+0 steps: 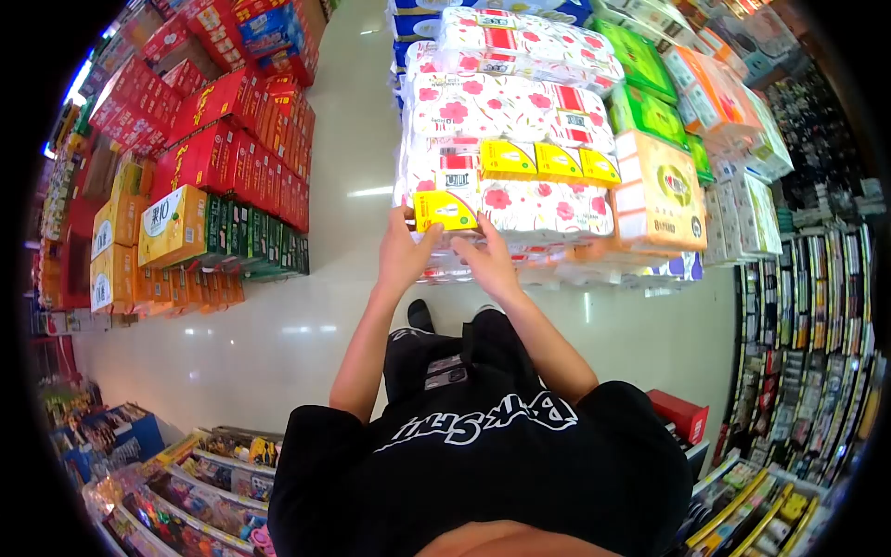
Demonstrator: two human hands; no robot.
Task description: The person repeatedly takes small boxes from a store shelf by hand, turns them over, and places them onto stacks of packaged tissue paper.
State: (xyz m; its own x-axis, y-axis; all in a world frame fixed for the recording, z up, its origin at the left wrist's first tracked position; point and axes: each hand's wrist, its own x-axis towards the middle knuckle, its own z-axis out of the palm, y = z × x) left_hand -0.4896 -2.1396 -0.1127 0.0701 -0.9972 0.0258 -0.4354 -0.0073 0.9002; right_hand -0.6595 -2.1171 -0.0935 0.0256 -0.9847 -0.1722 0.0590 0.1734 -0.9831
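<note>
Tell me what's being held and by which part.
The nearest yellow box: left hand at its left end, right hand at its near right corner.

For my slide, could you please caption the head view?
Left hand and right hand hold a yellow box near three others on floral packs.

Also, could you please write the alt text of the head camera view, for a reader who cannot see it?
The person's left hand grips a yellow box, the right hand at its other end, on stacked flower-printed packs in a shop. Three similar boxes lie in a row beyond; red cartons are stacked across the aisle, to the left.
</note>
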